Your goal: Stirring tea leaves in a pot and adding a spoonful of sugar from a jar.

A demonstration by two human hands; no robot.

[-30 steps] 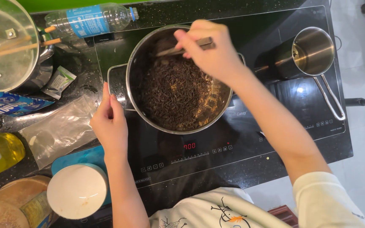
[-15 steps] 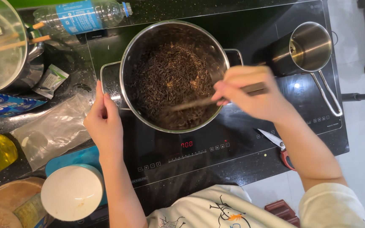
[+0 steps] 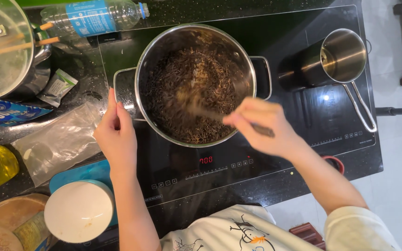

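Steel pot (image 3: 164, 60) sits on the black cooktop (image 3: 303, 139), and it holds a dark, shredded, dry-looking mix (image 3: 191, 93) spread across the whole bottom. Right hand (image 3: 261, 128) is over the pot's near rim, grip closed around a thin stirring stick (image 3: 210, 113) whose blurred tip is down in the mix. Left hand (image 3: 117, 135) lies flat against the pot's left handle (image 3: 124, 88), fingers straight, holding nothing, just steadying. Red digits glow on the cooktop panel (image 3: 205, 160), so the heat looks on. By my read the stirring is well in hand: the food is evenly dark, no liquid showing, but it is not off the heat. Small saucepan (image 3: 340, 56) stands apart at the right, and a white bowl (image 3: 79, 211) waits on the surface near the left elbow.
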